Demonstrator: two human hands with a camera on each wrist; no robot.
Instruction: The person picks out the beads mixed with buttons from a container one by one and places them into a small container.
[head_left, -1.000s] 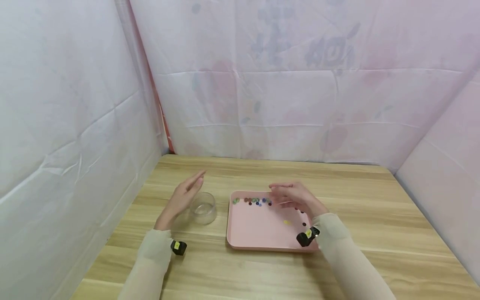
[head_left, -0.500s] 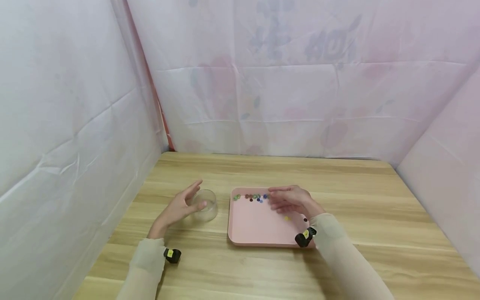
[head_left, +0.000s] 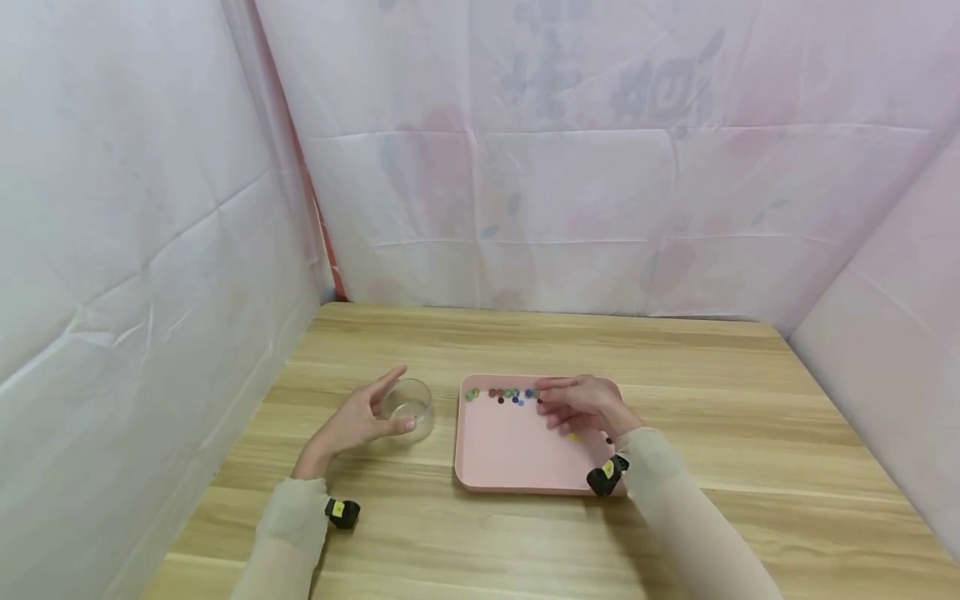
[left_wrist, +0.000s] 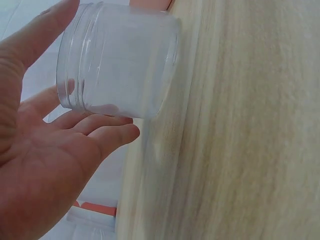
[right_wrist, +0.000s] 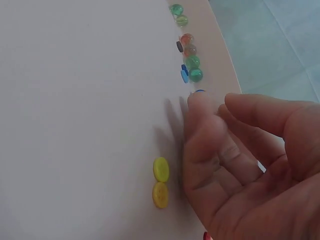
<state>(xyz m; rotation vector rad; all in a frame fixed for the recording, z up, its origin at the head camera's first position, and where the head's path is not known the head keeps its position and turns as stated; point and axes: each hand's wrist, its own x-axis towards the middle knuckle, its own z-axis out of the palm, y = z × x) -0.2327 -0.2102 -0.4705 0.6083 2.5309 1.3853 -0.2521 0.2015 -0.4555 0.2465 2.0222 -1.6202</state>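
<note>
Head view: with left hand newly splayed about the clear jar, left of the pink tray, and right hand loose-fingered over the tray's far right, seems readier for a jar grip.

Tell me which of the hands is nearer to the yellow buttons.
Right. The right hand is over the tray, close beside the yellow buttons; the left hand is at the clear jar, outside the tray.
</note>
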